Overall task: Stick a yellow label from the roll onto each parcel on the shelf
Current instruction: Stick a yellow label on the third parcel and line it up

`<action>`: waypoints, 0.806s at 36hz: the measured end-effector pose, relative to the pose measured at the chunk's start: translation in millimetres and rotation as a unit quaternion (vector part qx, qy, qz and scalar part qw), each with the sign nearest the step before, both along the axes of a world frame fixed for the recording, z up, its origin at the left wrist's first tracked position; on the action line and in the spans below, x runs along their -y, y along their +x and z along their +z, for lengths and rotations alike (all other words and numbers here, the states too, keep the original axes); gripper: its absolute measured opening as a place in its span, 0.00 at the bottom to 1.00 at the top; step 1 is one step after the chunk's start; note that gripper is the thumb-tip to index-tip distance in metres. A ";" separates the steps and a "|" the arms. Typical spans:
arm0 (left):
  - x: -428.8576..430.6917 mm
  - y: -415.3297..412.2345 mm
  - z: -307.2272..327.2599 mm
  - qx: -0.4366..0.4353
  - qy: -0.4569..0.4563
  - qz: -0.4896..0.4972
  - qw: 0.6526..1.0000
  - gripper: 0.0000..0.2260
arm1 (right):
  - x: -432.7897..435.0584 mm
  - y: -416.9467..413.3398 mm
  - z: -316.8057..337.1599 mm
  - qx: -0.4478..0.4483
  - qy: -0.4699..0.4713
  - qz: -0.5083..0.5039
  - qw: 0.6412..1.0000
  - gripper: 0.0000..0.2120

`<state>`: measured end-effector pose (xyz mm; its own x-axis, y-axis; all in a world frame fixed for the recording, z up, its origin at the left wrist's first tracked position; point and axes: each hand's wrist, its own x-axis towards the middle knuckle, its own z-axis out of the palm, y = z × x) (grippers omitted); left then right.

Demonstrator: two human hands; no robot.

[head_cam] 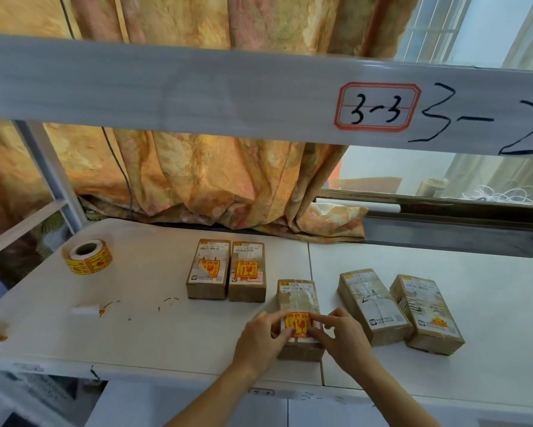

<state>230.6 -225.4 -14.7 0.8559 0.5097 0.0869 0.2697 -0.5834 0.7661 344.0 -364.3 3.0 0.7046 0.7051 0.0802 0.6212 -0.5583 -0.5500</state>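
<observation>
Several brown parcels lie on the white shelf (135, 328). The middle parcel (297, 298) has a yellow label (296, 324) on its near end. My left hand (263, 340) and my right hand (343, 337) press on the label's two sides with their fingertips. Two parcels (208, 269) (247, 271) further back each carry a yellow label. To the right lie two more parcels (373, 306) (425, 312); the far right one shows a small yellow mark near its front. The roll of yellow labels (87, 256) stands at the shelf's back left.
An upper shelf beam (197, 90) marked "3-3" and "3-2" crosses overhead. An orange curtain (197, 180) hangs behind the shelf, with a window ledge (443, 211) at the right. A shelf post (52, 174) rises at the left. A scrap of white backing paper (85, 310) lies on the shelf.
</observation>
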 end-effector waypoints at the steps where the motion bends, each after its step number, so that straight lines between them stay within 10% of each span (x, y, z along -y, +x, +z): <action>1: 0.7 -0.6 0.2 -0.001 0.010 0.005 1.000 0.20 | 0.9 0.0 -0.7 0.001 -0.002 -0.003 1.000 0.18; 14: 11.5 -10.5 10.3 -0.009 0.350 -0.010 0.937 0.09 | 9.0 -13.2 -6.2 0.147 -0.007 0.023 0.989 0.06; 29: 12.0 -17.2 19.2 -0.020 0.381 -0.070 0.922 0.12 | 19.8 -23.3 -14.9 0.178 0.050 0.051 0.982 0.06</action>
<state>213.4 -237.4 4.5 0.9186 0.1979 0.3421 0.1700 -0.9793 0.1101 320.7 -384.1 -11.9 0.5466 0.7461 0.3802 0.8331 -0.4384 -0.3374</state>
